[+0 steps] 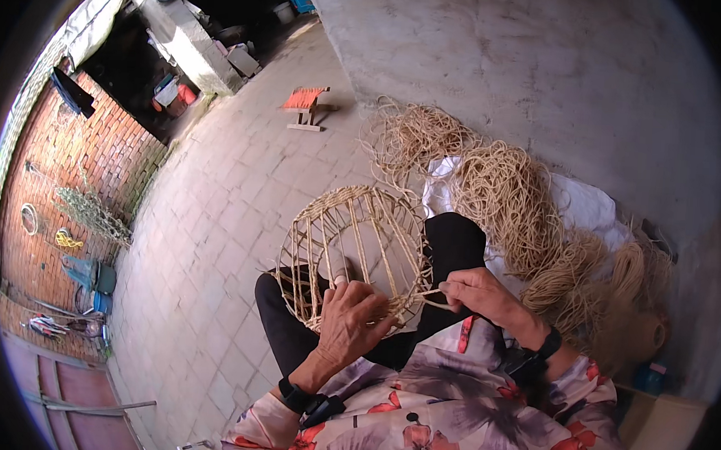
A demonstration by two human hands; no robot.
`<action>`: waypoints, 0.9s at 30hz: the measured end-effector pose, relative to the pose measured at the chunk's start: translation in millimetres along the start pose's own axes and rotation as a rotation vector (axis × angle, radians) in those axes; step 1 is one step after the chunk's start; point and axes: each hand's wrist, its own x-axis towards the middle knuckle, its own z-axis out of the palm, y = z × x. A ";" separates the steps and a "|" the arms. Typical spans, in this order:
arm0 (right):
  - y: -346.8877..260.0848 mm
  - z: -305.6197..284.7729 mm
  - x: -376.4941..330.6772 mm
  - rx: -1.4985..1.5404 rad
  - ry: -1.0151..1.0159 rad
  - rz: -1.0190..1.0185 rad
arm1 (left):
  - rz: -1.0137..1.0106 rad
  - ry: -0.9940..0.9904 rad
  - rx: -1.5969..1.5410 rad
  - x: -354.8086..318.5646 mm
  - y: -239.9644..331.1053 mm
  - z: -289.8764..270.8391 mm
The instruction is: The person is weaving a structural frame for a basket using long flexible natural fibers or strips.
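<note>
From here, ref = rope-wrapped basket frame (pixel 414 242). Left of it, past the left knee (pixel 271 306): open paving (pixel 206 209), passable. Beyond it: open up to the orange-topped stool (pixel 304 100). Right of it: right knee (pixel 457 240) tight alongside, then cord heap (pixel 507 188), grey wall (pixel 540 71). Near rim: left hand (pixel 354 317) blocks.

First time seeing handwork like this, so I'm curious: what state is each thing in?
Basket: openwork, with wide gaps
Strand: extending from the basket
Left fingers: bent over the basket's near edge
Right fingers: pinching the strand
Cord heap: loose, tangled
White sheet: rumpled, partly covered by cord
Stool: upright, unoccupied
</note>
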 end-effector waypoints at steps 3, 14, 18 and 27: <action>8.5 -6.7 -5.2 0.035 -0.020 0.037 | 0.013 -0.001 -0.065 1.7 -3.2 3.4; -57.7 -8.4 34.6 0.262 -0.264 0.105 | 0.303 0.117 -0.057 22.4 9.0 6.8; -62.3 -0.9 78.5 0.298 -0.397 0.105 | 0.278 0.139 0.008 25.1 9.4 12.5; -119.1 -66.0 77.8 -0.032 0.415 -0.327 | 0.154 0.090 -0.052 22.3 10.5 18.2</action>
